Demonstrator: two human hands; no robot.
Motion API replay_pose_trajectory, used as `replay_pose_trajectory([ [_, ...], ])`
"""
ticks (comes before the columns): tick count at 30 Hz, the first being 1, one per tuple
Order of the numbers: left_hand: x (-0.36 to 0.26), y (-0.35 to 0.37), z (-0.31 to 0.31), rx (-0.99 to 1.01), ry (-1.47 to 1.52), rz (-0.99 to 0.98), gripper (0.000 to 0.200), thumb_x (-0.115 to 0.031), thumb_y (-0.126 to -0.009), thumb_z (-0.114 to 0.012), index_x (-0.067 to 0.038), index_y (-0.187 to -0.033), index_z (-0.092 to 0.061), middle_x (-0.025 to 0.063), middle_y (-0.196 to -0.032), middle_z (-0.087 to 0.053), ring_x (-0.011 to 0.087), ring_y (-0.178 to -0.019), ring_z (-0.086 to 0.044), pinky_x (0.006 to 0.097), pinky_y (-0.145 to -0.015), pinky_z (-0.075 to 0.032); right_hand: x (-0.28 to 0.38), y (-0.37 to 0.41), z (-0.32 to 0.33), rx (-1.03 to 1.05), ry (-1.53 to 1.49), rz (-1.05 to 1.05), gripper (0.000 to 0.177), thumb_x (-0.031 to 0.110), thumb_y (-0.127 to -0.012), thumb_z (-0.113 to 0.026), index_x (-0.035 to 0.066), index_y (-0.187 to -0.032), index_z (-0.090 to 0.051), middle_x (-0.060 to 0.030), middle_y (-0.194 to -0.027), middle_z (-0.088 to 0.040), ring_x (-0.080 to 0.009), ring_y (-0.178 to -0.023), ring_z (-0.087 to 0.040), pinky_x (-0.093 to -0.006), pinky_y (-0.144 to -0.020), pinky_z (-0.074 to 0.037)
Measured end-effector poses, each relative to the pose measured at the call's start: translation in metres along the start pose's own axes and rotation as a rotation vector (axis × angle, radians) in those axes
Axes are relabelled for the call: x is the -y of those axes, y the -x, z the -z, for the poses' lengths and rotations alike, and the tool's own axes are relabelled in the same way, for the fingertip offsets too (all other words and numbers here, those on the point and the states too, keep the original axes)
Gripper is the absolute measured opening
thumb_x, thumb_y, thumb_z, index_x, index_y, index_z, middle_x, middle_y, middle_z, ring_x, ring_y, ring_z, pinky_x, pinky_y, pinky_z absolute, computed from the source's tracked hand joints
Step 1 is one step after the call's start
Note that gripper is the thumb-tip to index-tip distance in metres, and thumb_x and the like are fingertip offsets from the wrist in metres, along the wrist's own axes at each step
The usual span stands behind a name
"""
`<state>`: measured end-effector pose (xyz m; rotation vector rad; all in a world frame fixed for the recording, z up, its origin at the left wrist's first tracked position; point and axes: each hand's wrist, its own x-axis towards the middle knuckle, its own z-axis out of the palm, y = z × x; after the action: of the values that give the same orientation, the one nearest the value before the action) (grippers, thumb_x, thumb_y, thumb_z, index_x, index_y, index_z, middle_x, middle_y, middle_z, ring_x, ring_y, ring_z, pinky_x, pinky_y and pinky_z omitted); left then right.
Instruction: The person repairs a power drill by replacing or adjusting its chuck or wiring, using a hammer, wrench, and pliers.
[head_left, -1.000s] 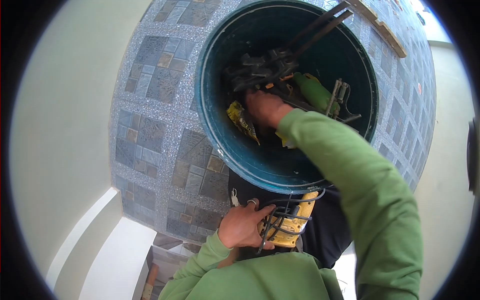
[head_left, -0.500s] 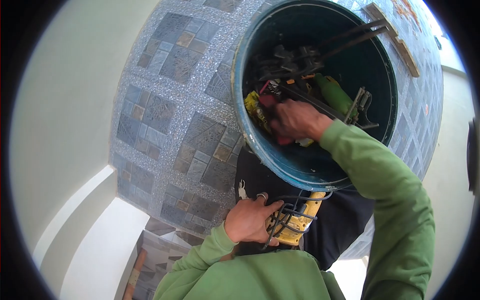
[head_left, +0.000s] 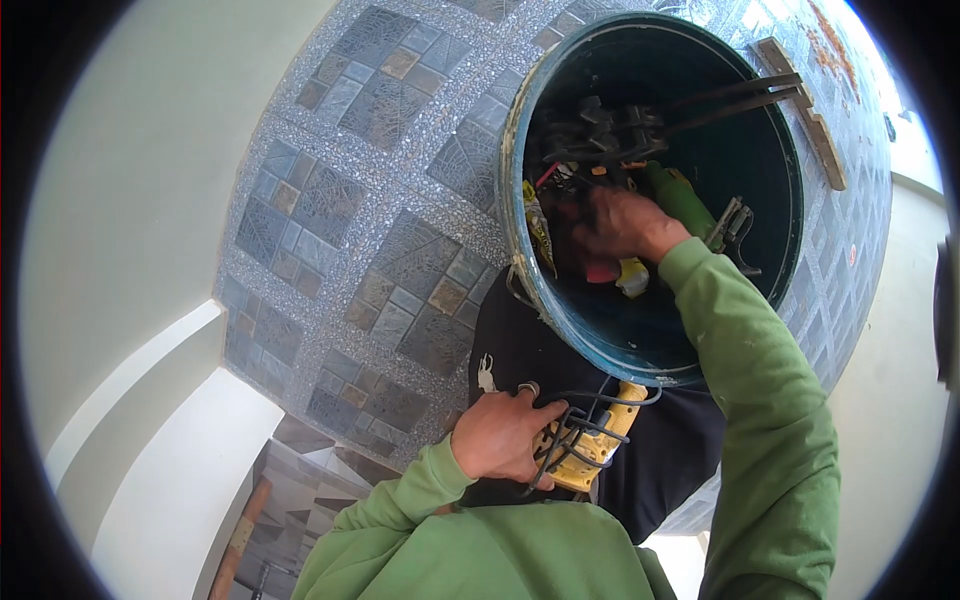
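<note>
My left hand is closed around a yellow power tool, held near my lap. Its dark cord is looped around the body. Down inside a dark green bucket, my right hand reaches among the tools; its fingers are blurred and partly in shadow. A red piece and a yellow-and-white packet lie just below that hand. Beside it are a green cylindrical tool and a yellow packet by the bucket wall.
Dark metal tools crowd the far side of the bucket, with two long handles leaning over its rim. A metal clamp-like piece rests at the right inside. Beyond stands a wooden strip on the tiled floor.
My right hand has shifted within the bucket, and the yellow-and-white packet shows more. The bucket sits slightly farther right in view. My left hand keeps its hold on the power tool.
</note>
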<state>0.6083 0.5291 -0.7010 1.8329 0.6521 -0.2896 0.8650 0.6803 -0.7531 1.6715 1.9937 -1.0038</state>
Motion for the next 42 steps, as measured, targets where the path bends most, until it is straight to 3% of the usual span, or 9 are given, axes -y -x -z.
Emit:
replay_pose_trajectory([
  [5, -0.002, 0.002, 0.004, -0.026, -0.006, -0.002, 0.1, -0.062, -0.046, -0.084, -0.012, -0.129, -0.059, 0.0201, -0.099, -0.058, 0.0366, -0.073, -0.066, 0.0447, -0.068, -0.054, -0.001, 0.021, 0.007, -0.021, 0.031, -0.006, 0.051, 0.041, -0.081, -0.063, -0.006, -0.102, -0.063, -0.0263, -0.093, -0.068, -0.0399, -0.091, -0.068, -0.0441, -0.082, -0.054],
  [10, -0.004, -0.001, 0.005, 0.007, 0.019, 0.015, 0.1, -0.062, -0.047, -0.085, -0.012, -0.129, -0.059, 0.0201, -0.099, -0.059, 0.0367, -0.074, -0.066, 0.0448, -0.068, -0.054, 0.014, 0.045, 0.05, 0.345, -0.031, -0.112, 0.041, 0.032, -0.072, -0.069, 0.008, -0.105, -0.073, -0.0211, -0.089, -0.07, -0.0357, -0.088, -0.068, -0.0431, -0.079, -0.054],
  [14, -0.003, 0.0, 0.005, -0.013, 0.018, 0.006, 0.1, -0.062, -0.047, -0.084, -0.013, -0.13, -0.059, 0.02, -0.099, -0.059, 0.0368, -0.074, -0.066, 0.045, -0.069, -0.054, 0.012, 0.056, 0.045, 0.323, -0.027, -0.05, 0.04, 0.032, -0.07, -0.071, 0.004, -0.1, -0.071, -0.02, -0.082, -0.069, -0.0362, -0.083, -0.068, -0.0426, -0.076, -0.055],
  [16, -0.004, 0.0, 0.007, -0.008, 0.014, 0.003, 0.1, -0.062, -0.047, -0.084, -0.013, -0.13, -0.059, 0.02, -0.098, -0.059, 0.0368, -0.075, -0.066, 0.045, -0.069, -0.054, 0.015, 0.062, 0.036, 0.058, 0.067, 0.049, 0.036, 0.03, -0.069, -0.072, 0.002, -0.091, -0.069, -0.0183, -0.075, -0.068, -0.0367, -0.079, -0.068, -0.0427, -0.073, -0.055],
  [23, -0.002, 0.0, 0.007, 0.014, 0.029, 0.014, 0.1, -0.063, -0.047, -0.084, -0.014, -0.131, -0.058, 0.0209, -0.101, -0.059, 0.0373, -0.075, -0.066, 0.0448, -0.069, -0.054, 0.038, 0.067, 0.044, 0.21, 0.273, 0.061, 0.027, 0.026, -0.073, -0.074, 0.005, -0.09, -0.069, -0.0131, -0.078, -0.07, -0.0321, -0.079, -0.07, -0.041, -0.071, -0.056],
  [26, 0.0, 0.0, 0.006, 0.008, 0.029, 0.006, 0.1, -0.064, -0.048, -0.083, -0.014, -0.131, -0.058, 0.0212, -0.101, -0.059, 0.037, -0.074, -0.066, 0.0447, -0.068, -0.054, 0.041, 0.07, 0.037, 0.176, 0.241, 0.081, 0.019, 0.023, -0.078, -0.069, 0.007, -0.088, -0.07, -0.0121, -0.078, -0.07, -0.0287, -0.076, -0.071, -0.0399, -0.065, -0.055],
  [28, 0.002, 0.001, 0.003, 0.014, 0.04, 0.005, 0.1, -0.064, -0.048, -0.083, -0.014, -0.131, -0.058, 0.0213, -0.102, -0.059, 0.0368, -0.073, -0.066, 0.0446, -0.068, -0.054, 0.05, 0.077, 0.005, -0.021, 0.475, 0.092, 0.012, 0.019, -0.079, -0.063, 0.01, -0.081, -0.07, -0.011, -0.072, -0.069, -0.0255, -0.068, -0.07, -0.0375, -0.059, -0.052],
  [35, 0.005, 0.0, 0.005, -0.005, 0.047, -0.025, 0.1, -0.066, -0.049, -0.082, -0.014, -0.131, -0.058, 0.0197, -0.099, -0.059, 0.0353, -0.071, -0.065, 0.0438, -0.065, -0.054, 0.078, 0.077, 0.014, 0.31, 0.619, -0.062, 0.012, 0.016, -0.084, -0.06, 0.012, -0.082, -0.072, -0.0084, -0.072, -0.069, -0.0226, -0.068, -0.07, -0.036, -0.056, -0.052],
  [42, 0.001, -0.002, 0.013, 0.053, 0.031, -0.002, 0.1, -0.067, -0.049, -0.082, -0.014, -0.132, -0.058, 0.0191, -0.096, -0.059, 0.0356, -0.07, -0.065, 0.0443, -0.066, -0.053, 0.051, 0.077, 0.0, 0.215, 0.483, 0.083, 0.015, 0.015, -0.083, -0.061, 0.014, -0.09, -0.074, -0.0042, -0.081, -0.069, -0.0216, -0.078, -0.069, -0.0388, -0.043, -0.046],
])
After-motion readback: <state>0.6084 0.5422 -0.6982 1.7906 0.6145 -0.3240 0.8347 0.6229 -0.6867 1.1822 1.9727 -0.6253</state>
